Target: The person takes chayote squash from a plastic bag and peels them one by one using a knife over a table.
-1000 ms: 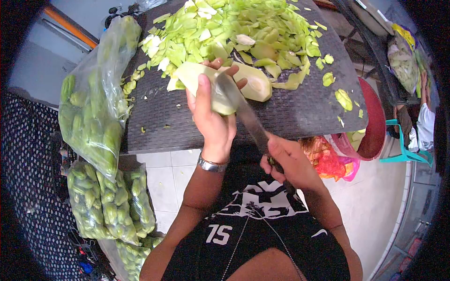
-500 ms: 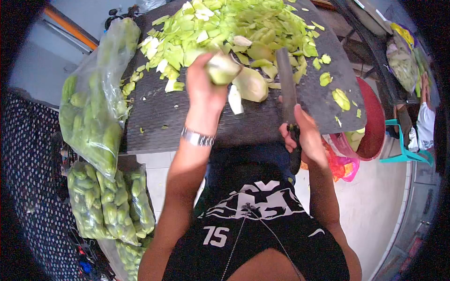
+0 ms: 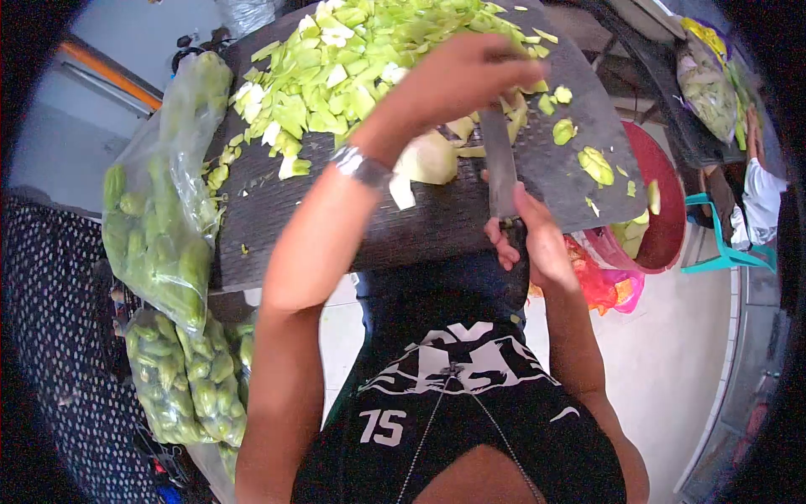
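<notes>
My left hand (image 3: 474, 74), with a metal watch band on its wrist, reaches across to the right above the dark table (image 3: 285, 223). Its fingers are stretched out and slightly blurred, and nothing shows in them. My right hand (image 3: 533, 235) grips a knife (image 3: 500, 164) by its handle near the table's front edge, the broad blade pointing away from me. Left of the blade lies a large pale cut vegetable piece (image 3: 430, 158). A heap of green vegetable peelings (image 3: 336, 76) covers the far part of the table. One pale green piece (image 3: 653, 197) shows at the red tub's mouth.
The red tub (image 3: 667, 218) stands right of the table with pale pieces inside. Clear bags of long green vegetables (image 3: 159, 244) hang or stand at the left. A turquoise stool (image 3: 726, 248) and another person's arm (image 3: 751, 139) are at the far right.
My left hand has swung right and let go of the pale vegetable piece it held. A pale piece now appears at the tub. The right hand still holds the knife.
</notes>
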A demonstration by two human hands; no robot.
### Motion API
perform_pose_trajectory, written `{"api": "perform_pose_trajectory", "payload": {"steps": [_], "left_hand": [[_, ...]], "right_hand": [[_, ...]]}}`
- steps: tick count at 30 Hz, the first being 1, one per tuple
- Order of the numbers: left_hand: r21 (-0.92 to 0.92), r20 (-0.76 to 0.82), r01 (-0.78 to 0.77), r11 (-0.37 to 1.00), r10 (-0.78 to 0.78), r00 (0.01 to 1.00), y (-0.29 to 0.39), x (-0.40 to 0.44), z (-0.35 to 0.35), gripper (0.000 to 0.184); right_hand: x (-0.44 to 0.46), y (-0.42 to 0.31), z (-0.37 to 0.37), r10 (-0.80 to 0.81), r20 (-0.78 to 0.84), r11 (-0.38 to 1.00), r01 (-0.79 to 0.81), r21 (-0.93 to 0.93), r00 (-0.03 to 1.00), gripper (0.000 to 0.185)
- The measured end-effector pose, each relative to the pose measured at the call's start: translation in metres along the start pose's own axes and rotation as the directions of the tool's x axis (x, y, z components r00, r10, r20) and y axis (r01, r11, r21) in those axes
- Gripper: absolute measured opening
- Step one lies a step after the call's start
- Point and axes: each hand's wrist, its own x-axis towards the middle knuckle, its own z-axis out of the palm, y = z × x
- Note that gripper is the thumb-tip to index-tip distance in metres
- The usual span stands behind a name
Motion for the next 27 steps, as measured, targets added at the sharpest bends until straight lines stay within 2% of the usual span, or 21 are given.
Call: {"api": "perform_pose_trajectory", "payload": {"steps": [1, 2, 4, 7, 11, 14, 18, 19, 22, 24, 26, 27], "left_hand": [[0.293, -0.026, 0.001, 0.956, 0.007, 1.0, -0.01, -0.015, -0.021, 0.049], [0.558, -0.047, 0.012, 0.83, 0.017, 0.999, -0.019, -0.03, -0.039, 0.048], [0.699, -0.058, 0.177, 0.693, -0.192, 0.98, -0.029, -0.056, -0.057, 0.054], [0.82, -0.237, 0.339, 0.462, -0.266, 0.935, -0.042, -0.084, -0.046, 0.072], [0.736, -0.361, 0.51, 0.445, -0.38, 0.852, -0.048, -0.081, -0.022, 0.085], [0.694, -0.353, 0.457, 0.557, -0.289, 0.89, -0.067, -0.068, -0.001, 0.088], [0.626, -0.27, 0.328, 0.708, -0.198, 0.942, -0.065, -0.043, 0.023, 0.075], [0.547, -0.232, 0.341, 0.764, -0.252, 0.939, -0.067, -0.035, 0.028, 0.072], [0.635, -0.166, 0.307, 0.709, -0.262, 0.951, -0.063, -0.02, 0.055, 0.072], [0.689, -0.141, 0.217, 0.692, -0.166, 0.976, -0.059, -0.019, 0.073, 0.058], [0.749, -0.102, 0.105, 0.654, -0.043, 0.994, -0.063, -0.013, 0.087, 0.047], [0.738, -0.115, 0.098, 0.668, -0.02, 0.993, -0.058, -0.014, 0.092, 0.034]], "right_hand": [[0.001, 0.0, -0.001, 0.003, 0.011, 1.0, -0.003, 0.013, 1.0, 0.063], [0.001, 0.001, -0.001, 0.008, 0.02, 1.0, -0.009, 0.026, 1.0, 0.066], [0.001, 0.001, -0.002, 0.013, 0.017, 0.998, -0.014, 0.056, 1.0, 0.059], [0.001, 0.0, -0.002, 0.0, 0.026, 0.999, -0.001, 0.045, 1.0, 0.059], [0.0, 0.004, -0.001, -0.022, -0.005, 1.0, 0.022, -0.004, 1.0, 0.06], [0.0, 0.005, 0.002, -0.027, -0.056, 1.0, 0.028, 0.009, 0.998, 0.06], [-0.003, 0.01, -0.002, -0.076, -0.13, 0.984, 0.095, 0.15, 0.989, 0.06], [-0.005, 0.01, -0.003, -0.102, -0.149, 0.978, 0.127, 0.165, 0.984, 0.06], [-0.012, 0.011, -0.009, -0.181, -0.21, 0.948, 0.227, 0.223, 0.961, 0.061], [-0.016, 0.013, -0.014, -0.244, -0.253, 0.908, 0.312, 0.28, 0.936, 0.061], [-0.021, 0.011, -0.022, -0.252, -0.35, 0.915, 0.34, 0.219, 0.902, 0.061], [-0.024, 0.01, -0.024, -0.266, -0.362, 0.908, 0.358, 0.217, 0.894, 0.061]]}}
